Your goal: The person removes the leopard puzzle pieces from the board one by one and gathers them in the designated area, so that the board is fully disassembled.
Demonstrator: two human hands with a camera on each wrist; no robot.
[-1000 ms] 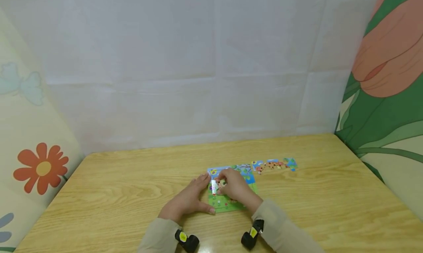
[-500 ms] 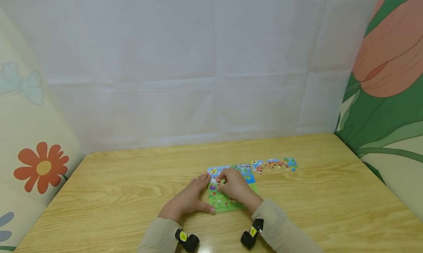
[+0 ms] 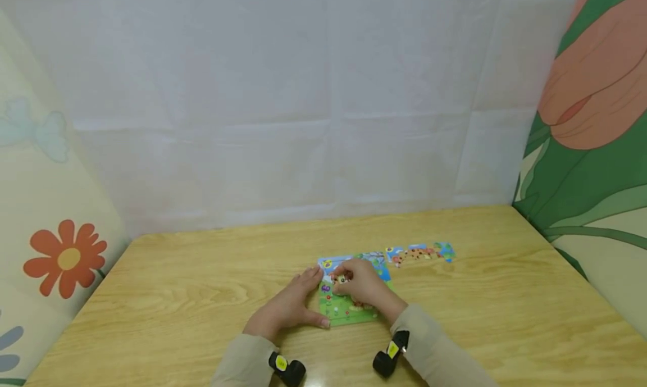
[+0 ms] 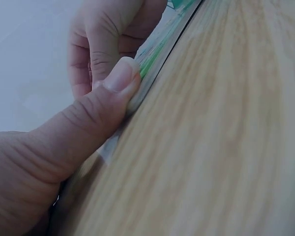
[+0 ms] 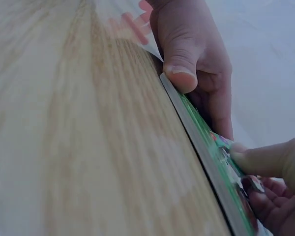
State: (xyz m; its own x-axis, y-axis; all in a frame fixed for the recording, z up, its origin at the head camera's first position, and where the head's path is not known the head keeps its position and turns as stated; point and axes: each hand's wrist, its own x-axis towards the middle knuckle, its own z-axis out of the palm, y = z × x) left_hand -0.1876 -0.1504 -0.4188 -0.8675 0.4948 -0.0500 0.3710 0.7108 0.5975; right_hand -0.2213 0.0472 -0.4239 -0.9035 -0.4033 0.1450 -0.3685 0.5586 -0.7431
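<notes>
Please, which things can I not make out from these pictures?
Head view: the middle of the picture board, covered by the right hand.
Head view: the exact number and outlines of the loose pieces, too small.
Head view: the rest of the sleeves, cut off by the bottom edge.
Left wrist view: the board's print, seen almost edge-on and partly behind the left hand.
Right wrist view: part of the right hand, cut off by the right edge.

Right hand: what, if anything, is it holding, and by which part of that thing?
The right hand pinches a small puzzle piece, seemingly by its edges; exactly where is unclear.
</notes>
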